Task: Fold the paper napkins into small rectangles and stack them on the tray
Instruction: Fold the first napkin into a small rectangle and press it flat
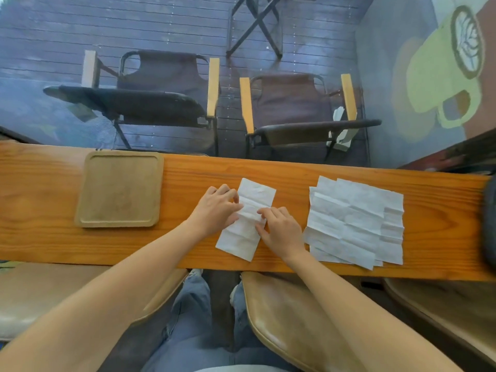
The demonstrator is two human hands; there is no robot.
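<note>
While both hands are working on it, a long folded napkin [248, 218] is lying slantwise on the wooden counter [188, 178], well to the right of the wooden tray [80, 210] and apart from it. The left hand [217, 208] is resting on the napkin's left edge about halfway along the strip, its fingers curled and their tips pressing or pinching the paper; which of the two cannot be told. The right hand [280, 229] is sitting on the opposite edge, farther from the tray, with its fingertips curled onto the paper at the middle crease, seemingly nipping a small fold there. The two sets of fingertips are nearly meeting across the strip.

The tray is lying flat on the counter with its rim raised all round and nothing lying in it. Farther still from the tray, beyond the right hand, a stack of unfolded napkins [354, 221] is lying spread on the counter, creased and roughly fanned so that several edges are showing; it is sitting just beside the right wrist without touching the strip.

Beyond the tray, past the counter's far edge, two folding chairs [166, 84] with wooden armrests are standing on dark decking.
</note>
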